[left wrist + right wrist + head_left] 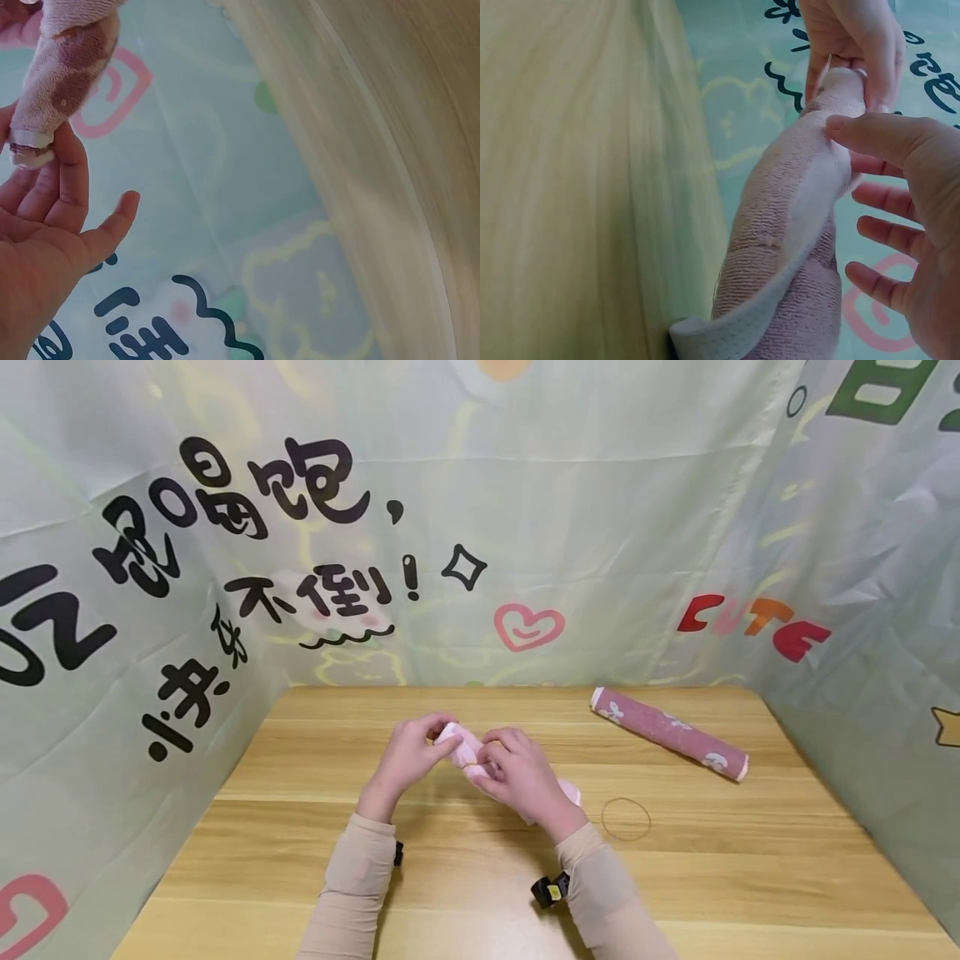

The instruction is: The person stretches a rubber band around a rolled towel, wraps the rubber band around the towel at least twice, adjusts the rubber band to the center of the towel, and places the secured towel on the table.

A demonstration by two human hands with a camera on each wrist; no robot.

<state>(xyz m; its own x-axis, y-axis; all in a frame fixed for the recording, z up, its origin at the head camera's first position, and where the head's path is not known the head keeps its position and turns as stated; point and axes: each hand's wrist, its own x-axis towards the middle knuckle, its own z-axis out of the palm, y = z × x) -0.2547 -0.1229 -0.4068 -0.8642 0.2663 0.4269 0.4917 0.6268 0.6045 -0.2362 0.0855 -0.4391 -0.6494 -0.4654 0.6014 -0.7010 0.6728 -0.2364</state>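
Left hand [411, 753] and right hand [522, 774] pinch a pink towel roll [780, 217] near one end, apparently steadying it (loose band [602, 817] to its right).

The held towel [780, 195] is ribbed matt cloth, the table [465, 877] smooth wood.

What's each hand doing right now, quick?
Left hand: holding one end of the pale pink towel.
Right hand: pinching the same towel.
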